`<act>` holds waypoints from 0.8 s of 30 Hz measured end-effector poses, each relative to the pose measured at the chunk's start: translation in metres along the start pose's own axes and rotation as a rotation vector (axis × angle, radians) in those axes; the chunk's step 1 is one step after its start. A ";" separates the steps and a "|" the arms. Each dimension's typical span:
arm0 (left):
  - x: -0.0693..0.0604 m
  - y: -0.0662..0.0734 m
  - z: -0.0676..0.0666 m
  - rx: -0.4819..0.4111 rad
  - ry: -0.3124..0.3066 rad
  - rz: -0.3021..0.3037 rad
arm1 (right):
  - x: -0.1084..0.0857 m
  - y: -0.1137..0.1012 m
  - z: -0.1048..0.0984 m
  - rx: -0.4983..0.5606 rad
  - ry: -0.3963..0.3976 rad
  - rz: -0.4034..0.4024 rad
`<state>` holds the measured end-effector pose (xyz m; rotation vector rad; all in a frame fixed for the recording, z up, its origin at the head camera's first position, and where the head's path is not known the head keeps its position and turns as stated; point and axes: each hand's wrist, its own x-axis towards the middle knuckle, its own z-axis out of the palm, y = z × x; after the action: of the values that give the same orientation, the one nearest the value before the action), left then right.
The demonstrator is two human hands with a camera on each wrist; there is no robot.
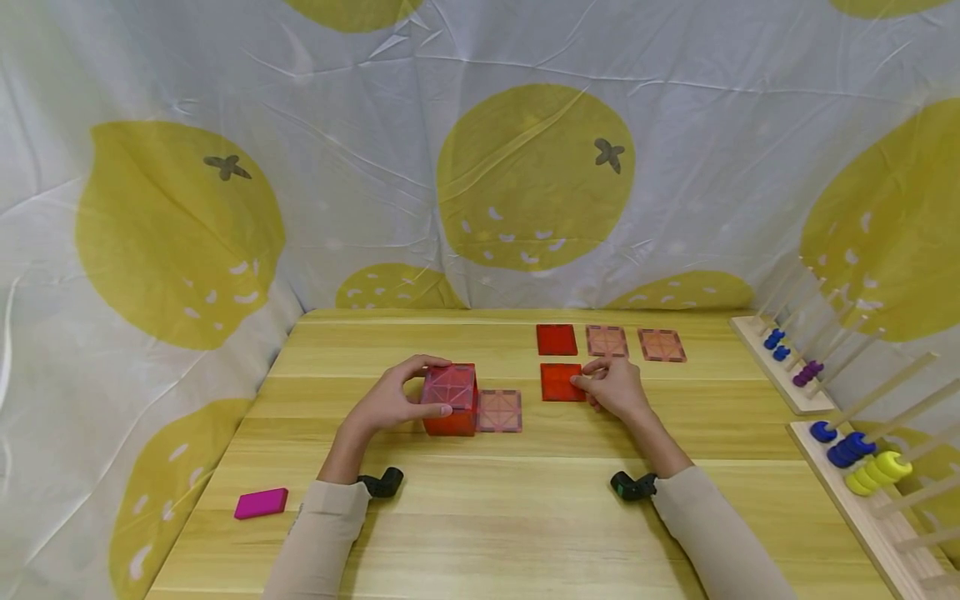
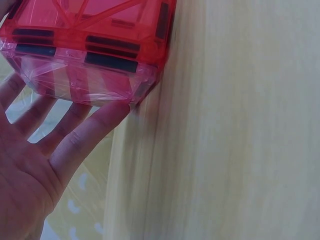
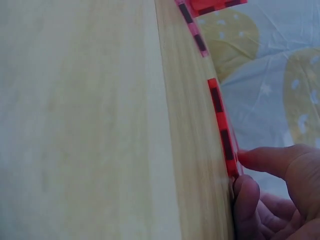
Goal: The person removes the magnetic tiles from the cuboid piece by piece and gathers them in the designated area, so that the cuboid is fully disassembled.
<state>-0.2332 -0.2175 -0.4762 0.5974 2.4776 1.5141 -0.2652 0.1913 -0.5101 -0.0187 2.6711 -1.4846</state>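
Thumb and fingers of my left hand (image 1: pixel 386 398) span a box of red and pink see-through magnetic tiles (image 1: pixel 450 421), gripping it from the left. In the left wrist view the fingertips touch a pink tile wall of this box (image 2: pixel 80 75). A light pink square tile (image 1: pixel 499 411) lies flat against the box's right side. My right hand (image 1: pixel 617 388) pinches the right edge of a red square tile (image 1: pixel 559 382) between thumb and fingers. Seen edge-on in the right wrist view, that red tile (image 3: pixel 223 127) lies at or just above the tabletop.
Behind lie a red tile (image 1: pixel 556 340) and two pale pink tiles (image 1: pixel 607 342). A magenta block (image 1: pixel 261 503) rests at the front left. Two wooden peg racks with coloured beads, one farther (image 1: pixel 813 406) and one nearer (image 1: pixel 862 521), line the right edge. A lemon-print cloth (image 1: pixel 360 167) hangs behind.
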 end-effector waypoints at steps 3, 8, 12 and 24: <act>0.000 0.001 0.000 -0.005 -0.002 -0.003 | -0.002 -0.001 -0.001 0.007 0.010 -0.004; 0.000 0.002 0.000 0.006 -0.001 -0.001 | -0.006 0.000 -0.004 0.047 0.035 -0.011; 0.000 0.002 0.001 -0.018 -0.009 -0.001 | -0.010 0.001 -0.007 0.060 0.061 -0.035; 0.000 0.010 -0.003 0.138 -0.026 0.015 | -0.022 -0.008 -0.023 -0.036 -0.106 -0.140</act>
<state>-0.2316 -0.2154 -0.4656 0.6546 2.5779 1.3395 -0.2458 0.2073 -0.4898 -0.2846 2.6600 -1.4279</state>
